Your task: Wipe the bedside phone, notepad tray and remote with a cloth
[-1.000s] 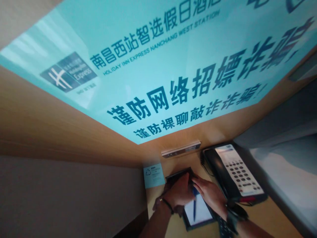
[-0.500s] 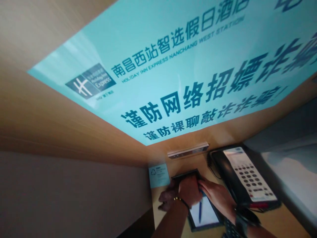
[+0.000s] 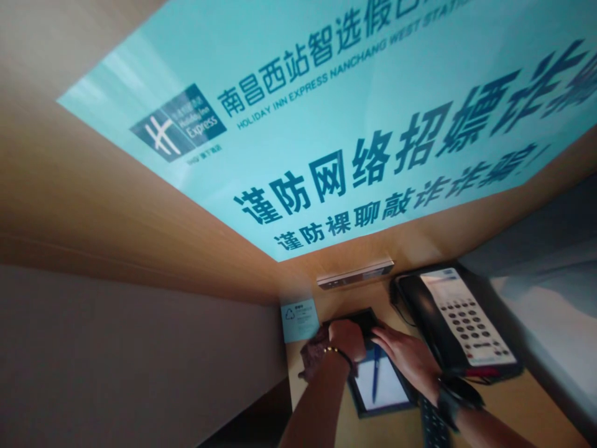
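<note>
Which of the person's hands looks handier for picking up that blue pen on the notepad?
Probably the right hand. It lies flat on the notepad tray, its fingers right beside the top of the blue pen. The left hand is at the tray's far left corner, seemingly bunched on a dark cloth.

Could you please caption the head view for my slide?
Both hands rest on a dark tray beside a telephone.

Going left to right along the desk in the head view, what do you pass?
Small blue card → left hand holding a dark cloth → blue pen on the white notepad → right hand → black desk phone.
</note>
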Available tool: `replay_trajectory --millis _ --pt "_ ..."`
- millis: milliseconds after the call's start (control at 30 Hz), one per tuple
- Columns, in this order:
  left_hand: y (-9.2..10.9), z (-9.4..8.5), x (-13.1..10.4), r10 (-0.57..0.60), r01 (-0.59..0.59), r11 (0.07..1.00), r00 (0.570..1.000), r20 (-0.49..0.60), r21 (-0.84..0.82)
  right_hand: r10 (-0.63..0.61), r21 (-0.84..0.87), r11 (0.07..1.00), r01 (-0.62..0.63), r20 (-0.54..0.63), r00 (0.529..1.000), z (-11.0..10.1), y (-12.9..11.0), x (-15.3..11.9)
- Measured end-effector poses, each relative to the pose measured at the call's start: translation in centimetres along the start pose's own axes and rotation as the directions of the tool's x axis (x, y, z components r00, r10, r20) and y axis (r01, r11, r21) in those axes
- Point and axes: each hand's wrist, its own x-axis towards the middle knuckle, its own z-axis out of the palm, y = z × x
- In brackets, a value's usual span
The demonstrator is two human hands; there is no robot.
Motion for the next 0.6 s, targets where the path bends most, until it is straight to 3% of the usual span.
replay_trajectory --millis 200,300,400,500,567,600 --pt "-0.5 -0.1 0.2 0.089 -0.099 0.975 0.994 -0.059 -0.2 -0.038 0.003 0.999 0.038 -0.085 0.996 0.1 -0.2 0.2" --pt "-0.4 -0.2 0.4 0.119 -0.148 0.918 0.988 -0.101 -0.367 -0.064 0.004 0.998 0.065 -0.1 0.993 -0.2 -0.3 0.3" --pt "-2.1 0.1 -1.6 0.087 -0.175 0.823 0.979 -0.184 -0.54 -0.095 -0.002 0.995 0.095 -0.107 0.99 -0.6 -0.1 0.5" --pt "-5.6 1.3 -6.8 -0.035 -0.195 0.551 0.966 -0.256 -0.811 -0.13 -0.017 0.992 0.129 -0.124 0.984 -1.2 0.3 0.7" --pt "-8.3 2.5 -10.7 -0.138 -0.178 0.307 0.964 -0.229 -0.935 -0.156 -0.024 0.988 0.154 -0.139 0.978 -1.9 0.5 0.6" --pt "-9.6 3.1 -12.3 -0.197 -0.166 0.232 0.957 -0.213 -0.959 -0.17 -0.03 0.985 0.168 -0.148 0.974 -2.3 0.5 0.5"
